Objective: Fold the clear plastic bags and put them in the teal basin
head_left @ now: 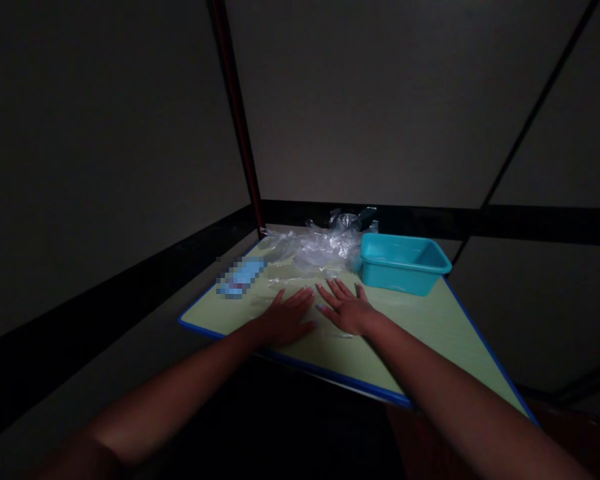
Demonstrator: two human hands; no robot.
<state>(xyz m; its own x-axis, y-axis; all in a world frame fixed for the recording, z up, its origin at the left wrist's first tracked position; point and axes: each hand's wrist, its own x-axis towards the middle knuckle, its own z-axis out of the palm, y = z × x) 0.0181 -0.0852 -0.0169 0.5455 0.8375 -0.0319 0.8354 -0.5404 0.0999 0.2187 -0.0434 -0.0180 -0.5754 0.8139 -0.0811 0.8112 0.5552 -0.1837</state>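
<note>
The left hand (289,321) and right hand (345,313) lie palm down, fingers spread and pinching nothing, over a clear plastic sheet (327,332) by the near edge of the worktop (420,347), its outline too faint from here for me to tell its long axis or which way it points. That piece looks mostly flattened, I'd say, while the crumpled plastic pile (320,247) towards the far edge seems unsmoothed, between a pixelated blue item (242,276) along the left edge and a turquoise basin (400,277) near the far right corner.
</note>
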